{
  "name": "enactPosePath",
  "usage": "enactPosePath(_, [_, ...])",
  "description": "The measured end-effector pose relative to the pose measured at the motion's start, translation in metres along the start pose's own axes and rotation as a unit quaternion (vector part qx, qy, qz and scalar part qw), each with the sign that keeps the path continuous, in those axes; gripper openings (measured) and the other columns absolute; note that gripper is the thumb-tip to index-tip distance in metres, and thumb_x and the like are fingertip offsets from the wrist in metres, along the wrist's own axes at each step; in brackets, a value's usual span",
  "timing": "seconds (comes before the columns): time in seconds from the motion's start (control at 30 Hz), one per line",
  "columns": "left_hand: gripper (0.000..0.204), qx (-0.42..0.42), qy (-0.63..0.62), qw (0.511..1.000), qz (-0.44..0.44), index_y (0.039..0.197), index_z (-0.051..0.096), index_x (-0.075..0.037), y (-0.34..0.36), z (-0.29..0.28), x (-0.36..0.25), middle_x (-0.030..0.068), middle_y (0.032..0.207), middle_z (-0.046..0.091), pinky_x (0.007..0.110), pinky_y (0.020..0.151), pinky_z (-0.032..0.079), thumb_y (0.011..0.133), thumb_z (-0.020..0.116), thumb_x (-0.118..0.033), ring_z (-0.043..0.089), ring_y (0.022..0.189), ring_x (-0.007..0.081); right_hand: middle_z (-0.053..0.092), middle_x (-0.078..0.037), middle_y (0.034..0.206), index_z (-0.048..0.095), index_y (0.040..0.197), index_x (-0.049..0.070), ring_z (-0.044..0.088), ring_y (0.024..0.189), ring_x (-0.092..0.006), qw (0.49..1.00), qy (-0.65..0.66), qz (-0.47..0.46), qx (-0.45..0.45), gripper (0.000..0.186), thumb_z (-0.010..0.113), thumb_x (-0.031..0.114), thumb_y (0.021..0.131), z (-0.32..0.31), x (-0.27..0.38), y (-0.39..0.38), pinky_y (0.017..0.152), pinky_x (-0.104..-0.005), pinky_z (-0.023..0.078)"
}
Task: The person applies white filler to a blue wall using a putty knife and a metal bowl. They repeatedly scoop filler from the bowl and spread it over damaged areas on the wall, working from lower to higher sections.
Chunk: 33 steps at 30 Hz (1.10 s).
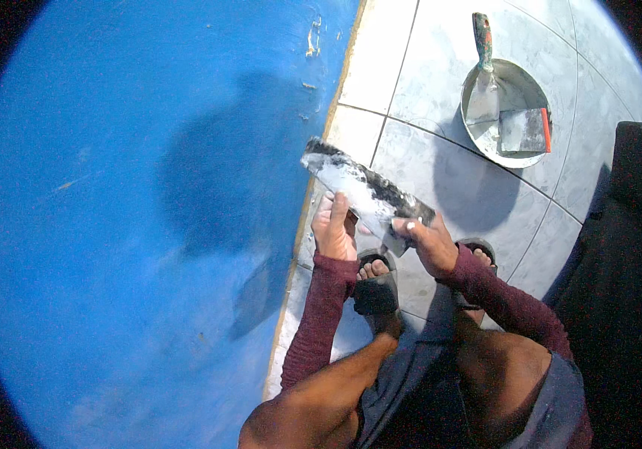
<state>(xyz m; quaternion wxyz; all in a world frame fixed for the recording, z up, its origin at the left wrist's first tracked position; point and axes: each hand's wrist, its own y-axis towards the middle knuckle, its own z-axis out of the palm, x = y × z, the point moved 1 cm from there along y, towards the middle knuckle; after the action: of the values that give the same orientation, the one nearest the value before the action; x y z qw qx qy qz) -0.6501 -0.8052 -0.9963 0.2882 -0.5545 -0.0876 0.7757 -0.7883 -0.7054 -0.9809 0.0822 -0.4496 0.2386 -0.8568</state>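
Note:
I grip a long, flat blade (358, 181) smeared with white paste and dark patches between my two hands, tilted down to the right. My left hand (336, 228) is closed on its near edge toward the left end, thumb on top. My right hand (429, 243) grasps its right end, with white paste on the thumb. A round bucket (534, 93) at the upper right holds a putty knife (482, 42) with a worn handle, standing against its rim, and a flat pale scraper (521, 129) with a red edge.
A blue painted surface (96, 209) fills the left, with a pale brown strip along its border. White tiles (381, 60) lie beneath the bucket and my sandalled feet. A dark object (628, 165) stands at the right edge. My bent legs are at the bottom.

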Motion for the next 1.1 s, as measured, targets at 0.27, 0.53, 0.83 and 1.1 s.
enactPosePath(0.27, [0.032,0.137,-0.082,0.985,-0.072,0.115,0.052,-0.003,0.007,0.016,-0.013,0.0068,0.108,0.06,0.031,0.081,0.048,0.09,0.061,-0.02,0.057,0.1,0.0158,0.055,-0.017,0.123,0.037,0.136,-0.001,0.059,0.108,-0.0276,0.967,0.173,0.135,0.134,0.078,0.04,0.061,0.089,0.003,0.068,-0.016,0.084,-0.0468,0.052])
enactPosePath(0.53, [0.038,0.117,0.124,0.983,0.069,0.113,0.053,-0.004,0.001,0.058,-0.025,0.0089,0.106,0.059,0.039,0.088,0.042,0.092,0.056,-0.036,0.056,0.102,0.0213,0.061,-0.011,0.094,0.048,0.121,0.004,0.065,0.075,-0.0185,0.947,-0.272,0.164,-0.037,0.054,0.043,0.05,0.092,0.037,0.194,-0.018,0.055,-0.0379,0.057])
enactPosePath(0.83, [0.031,0.149,0.429,0.879,0.145,0.11,0.055,-0.001,-0.089,-0.02,0.081,0.016,0.103,0.059,0.038,0.088,0.044,0.091,0.054,-0.025,0.058,0.098,0.0273,0.058,-0.024,0.107,0.041,0.134,0.005,0.058,0.093,-0.0298,0.957,-0.206,-0.097,-0.181,0.075,0.041,0.061,0.085,0.082,0.071,0.107,0.076,-0.0442,0.047])
enactPosePath(1.1, [0.032,0.286,0.529,0.798,0.017,0.115,0.056,-0.001,-0.194,0.072,-0.192,0.0192,0.109,0.06,0.039,0.09,0.045,0.089,0.053,-0.02,0.06,0.096,0.0329,0.061,-0.028,0.101,0.036,0.138,0.001,0.059,0.086,-0.0415,0.917,-0.103,-0.271,-0.273,0.071,0.048,0.049,0.088,0.185,-0.049,0.08,0.083,-0.0438,0.044])
